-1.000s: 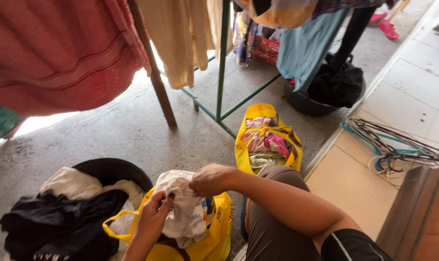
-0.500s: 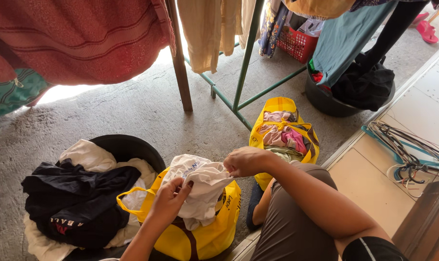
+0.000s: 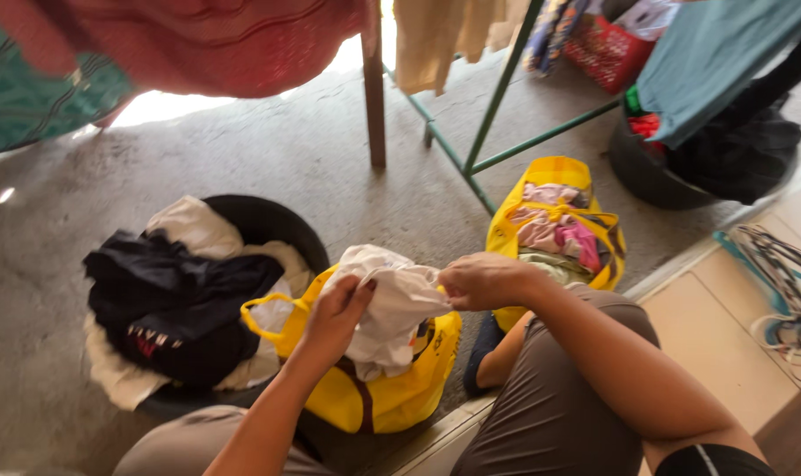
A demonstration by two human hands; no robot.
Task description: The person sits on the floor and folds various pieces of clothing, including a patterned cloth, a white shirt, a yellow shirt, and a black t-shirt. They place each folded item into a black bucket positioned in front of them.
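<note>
Both hands grip a crumpled white garment (image 3: 391,304) that sits on top of a yellow bag (image 3: 383,388) between the person's knees. The left hand (image 3: 334,317) is closed on the garment's near edge, its fingers curled into the cloth with dark-painted nails showing, and the right hand (image 3: 484,280) is pinched shut on the garment's upper right corner, so the cloth is drawn out a little between the two. The bag stands on the concrete floor (image 3: 268,150), just in front of the step the person sits on, with one yellow handle looping out to its left. Touching that bag on the left is a round black basin (image 3: 259,220) heaped with clothes: a black garment (image 3: 175,304) lies on top, with white cloth (image 3: 193,225) under and around it. To the right, beyond the right forearm, a second yellow bag (image 3: 555,172) stands open and holds pink and pale clothes. Farther off at upper right, a dark tub (image 3: 638,167) holds more dark clothing. A wooden post (image 3: 375,97) and a green metal frame (image 3: 497,97) rise from the floor behind, with red cloth (image 3: 197,44) hanging over the upper left. At the right edge a tangle of wire hangers (image 3: 788,282) lies on pale tiles.
</note>
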